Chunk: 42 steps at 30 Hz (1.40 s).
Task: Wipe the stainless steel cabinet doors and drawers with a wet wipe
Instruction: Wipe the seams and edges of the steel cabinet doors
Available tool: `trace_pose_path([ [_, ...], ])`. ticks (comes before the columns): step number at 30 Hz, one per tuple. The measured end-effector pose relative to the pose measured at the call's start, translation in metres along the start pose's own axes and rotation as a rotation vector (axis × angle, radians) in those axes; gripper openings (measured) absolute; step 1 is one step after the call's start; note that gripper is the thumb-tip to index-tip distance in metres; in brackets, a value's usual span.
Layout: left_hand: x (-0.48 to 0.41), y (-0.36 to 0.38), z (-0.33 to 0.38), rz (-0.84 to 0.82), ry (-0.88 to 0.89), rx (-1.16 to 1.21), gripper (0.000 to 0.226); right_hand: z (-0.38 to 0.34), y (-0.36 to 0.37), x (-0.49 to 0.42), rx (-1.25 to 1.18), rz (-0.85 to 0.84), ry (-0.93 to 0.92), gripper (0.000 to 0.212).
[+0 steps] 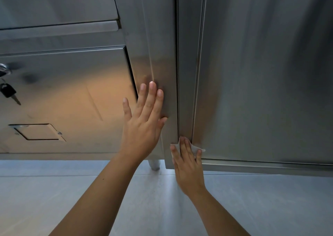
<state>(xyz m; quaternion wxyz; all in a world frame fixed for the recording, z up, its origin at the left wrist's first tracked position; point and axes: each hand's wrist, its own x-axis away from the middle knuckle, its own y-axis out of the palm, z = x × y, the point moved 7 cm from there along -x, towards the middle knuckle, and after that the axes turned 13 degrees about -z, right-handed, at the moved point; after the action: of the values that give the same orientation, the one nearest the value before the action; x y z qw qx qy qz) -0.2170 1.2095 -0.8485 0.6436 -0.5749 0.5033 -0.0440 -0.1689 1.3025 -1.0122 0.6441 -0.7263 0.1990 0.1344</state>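
The lower left corner of the cabinet door [261,73] is being wiped, the wet wipe [196,148] pressed there under the straight fingers of the right hand [187,161], the left hand [144,125] laid flat and empty on the adjoining steel upright [158,55]; a stroke across the door seems called for next.

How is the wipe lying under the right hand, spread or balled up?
Spread: the wipe lies flat under the right hand, fingers straight, edges showing either side.

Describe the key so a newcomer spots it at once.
Start at the big steel panel on the left. At the picture's left edge sits a round lock; the key dangles just below it. Its black head stands out against the bare steel.
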Motion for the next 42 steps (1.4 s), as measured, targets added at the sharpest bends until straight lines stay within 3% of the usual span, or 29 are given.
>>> trace_pose_path([
  [9, -0.027, -0.028, -0.006, 0.140, -0.040, 0.080, 0.049, -0.009, -0.067, -0.044, -0.044, 0.133, -0.039, 0.049],
  [14, -0.036, -0.039, -0.010, 0.177, 0.026, 0.007, 0.057, -0.017, -0.128, -0.078, -0.123, 0.228, -0.017, 0.063],
  [18, -0.048, -0.057, -0.017, 0.219, 0.079, -0.029, 0.054, -0.026, -0.174, -0.101, -0.158, 0.288, 0.006, 0.060],
  [22, -0.062, -0.073, -0.023, 0.271, 0.088, -0.016, 0.052, -0.033, -0.216, -0.125, -0.181, 0.290, -0.015, 0.043],
  [36, -0.136, -0.170, -0.045, 0.312, 0.103, 0.023, 0.053, -0.056, -0.358, -0.195, -0.137, 0.360, -0.054, 0.051],
  [42, -0.177, -0.223, -0.054, 0.343, 0.059, 0.010, 0.050, -0.066, -0.417, -0.226, -0.088, 0.306, -0.064, 0.050],
])
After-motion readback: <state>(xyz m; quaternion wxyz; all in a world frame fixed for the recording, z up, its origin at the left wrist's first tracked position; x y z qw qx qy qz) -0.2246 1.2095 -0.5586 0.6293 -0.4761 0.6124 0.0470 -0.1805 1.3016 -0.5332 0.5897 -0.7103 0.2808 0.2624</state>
